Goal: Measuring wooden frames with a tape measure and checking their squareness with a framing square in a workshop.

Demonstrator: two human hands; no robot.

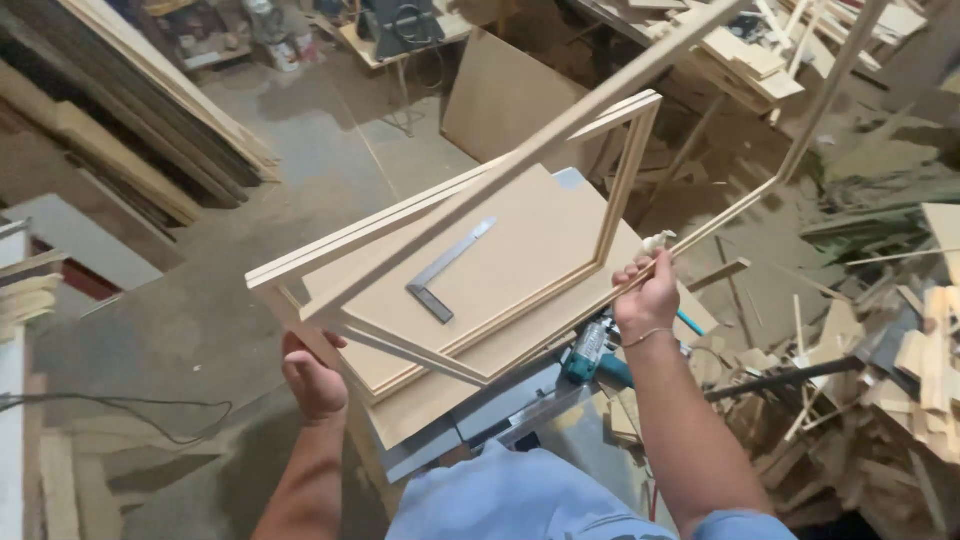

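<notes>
I hold thin wooden frames point(455, 205) of pale strips up in the air over a workbench. My left hand point(313, 378) grips the near left corner of the frames from below. My right hand point(648, 298) is closed on the right-hand strip, with a small pale lump at its fingertips. A long outer strip point(640, 70) runs up to the far right. Under the frames lies a flat brown board point(520, 250) with a metal try square point(440, 275) resting on it.
A teal power tool point(590, 352) lies on the bench by my right wrist. Offcuts and scrap wood point(880, 340) pile up at the right. Long planks point(150, 120) lean at the left, and a black cable point(130, 412) trails on the concrete floor.
</notes>
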